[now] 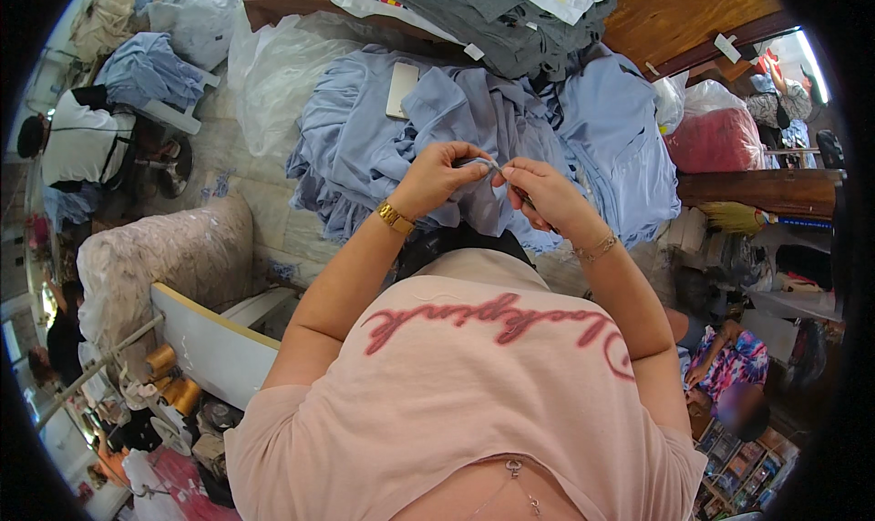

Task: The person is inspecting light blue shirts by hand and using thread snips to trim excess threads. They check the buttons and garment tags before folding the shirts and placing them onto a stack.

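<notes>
My left hand (440, 176), with a gold watch at its wrist, is closed in a pinch on the edge of a light blue garment (476, 162). The fingertips of my right hand (540, 191) meet that same edge just beside the left fingers. Under the curled fingers of my right hand lies a small dark tool, mostly hidden; its kind I cannot make out. Both hands are above a large heap of light blue garments (355, 124). On the heap rests a white phone (402, 90).
Folded grey garments (497, 29) are stacked beyond the heap. Clear plastic (273, 74) lies at its left. A big wrapped bundle (164, 257) and a white board (214, 339) stand left; a red bag (715, 138) sits right. Other people (87, 143) work nearby.
</notes>
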Available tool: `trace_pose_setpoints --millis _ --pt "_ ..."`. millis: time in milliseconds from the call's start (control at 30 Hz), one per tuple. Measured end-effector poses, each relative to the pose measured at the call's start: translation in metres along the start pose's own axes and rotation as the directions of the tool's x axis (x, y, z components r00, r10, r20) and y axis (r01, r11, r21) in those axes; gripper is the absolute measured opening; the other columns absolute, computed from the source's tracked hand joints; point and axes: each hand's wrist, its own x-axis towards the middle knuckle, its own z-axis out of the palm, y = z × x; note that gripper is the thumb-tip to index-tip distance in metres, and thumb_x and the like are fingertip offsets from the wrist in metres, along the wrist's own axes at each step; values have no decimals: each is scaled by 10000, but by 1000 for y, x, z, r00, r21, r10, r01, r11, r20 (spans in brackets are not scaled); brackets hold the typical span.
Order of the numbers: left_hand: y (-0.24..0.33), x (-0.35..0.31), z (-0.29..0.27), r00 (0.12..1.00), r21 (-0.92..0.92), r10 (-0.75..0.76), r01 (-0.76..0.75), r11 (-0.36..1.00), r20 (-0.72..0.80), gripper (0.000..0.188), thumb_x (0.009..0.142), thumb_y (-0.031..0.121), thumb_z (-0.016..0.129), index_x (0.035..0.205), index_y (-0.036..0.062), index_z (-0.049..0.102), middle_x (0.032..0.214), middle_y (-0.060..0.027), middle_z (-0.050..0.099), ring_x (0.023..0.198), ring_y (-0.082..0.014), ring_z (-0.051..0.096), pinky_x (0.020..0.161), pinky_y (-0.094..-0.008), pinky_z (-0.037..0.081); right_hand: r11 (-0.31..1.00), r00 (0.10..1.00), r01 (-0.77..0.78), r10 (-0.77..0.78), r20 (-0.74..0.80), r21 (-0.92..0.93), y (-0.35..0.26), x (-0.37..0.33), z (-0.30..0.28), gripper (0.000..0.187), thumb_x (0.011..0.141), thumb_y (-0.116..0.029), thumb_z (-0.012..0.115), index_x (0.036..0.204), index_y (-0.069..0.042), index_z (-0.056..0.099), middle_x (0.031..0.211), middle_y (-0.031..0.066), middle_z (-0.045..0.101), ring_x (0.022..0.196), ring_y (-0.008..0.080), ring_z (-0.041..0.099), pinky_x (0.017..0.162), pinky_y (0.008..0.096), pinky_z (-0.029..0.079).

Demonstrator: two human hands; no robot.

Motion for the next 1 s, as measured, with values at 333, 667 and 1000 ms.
trace_pose_setpoints --millis 333,667,1000 --pt "2 1 -3 997 205 55 -64 977 52 206 796 149 619 943 5 625 747 41 564 641 -22 458 559 -178 385 998 999 -23 21 -37 -56 -4 -4 2 242 890 -234 412 893 -32 544 570 -14 419 327 49 306 294 210 250" --pt "-5 -1 1 996 213 84 -83 974 5 209 769 146 616 905 -12 629 632 36 530 541 -31 423 471 -199 349 995 999 -25 21 -40 -99 4 1 3 212 881 -229 436 819 -46 523 540 -15 414 324 61 312 286 218 244" --pt "-8 0 0 999 -55 -13 15 998 32 236 808 197 590 955 14 619 730 34 550 627 -32 457 537 -182 369 989 997 81 -78 28 -124 8 -3 -4 194 898 -221 444 930 -48 525 615 -12 454 388 55 376 346 198 307"
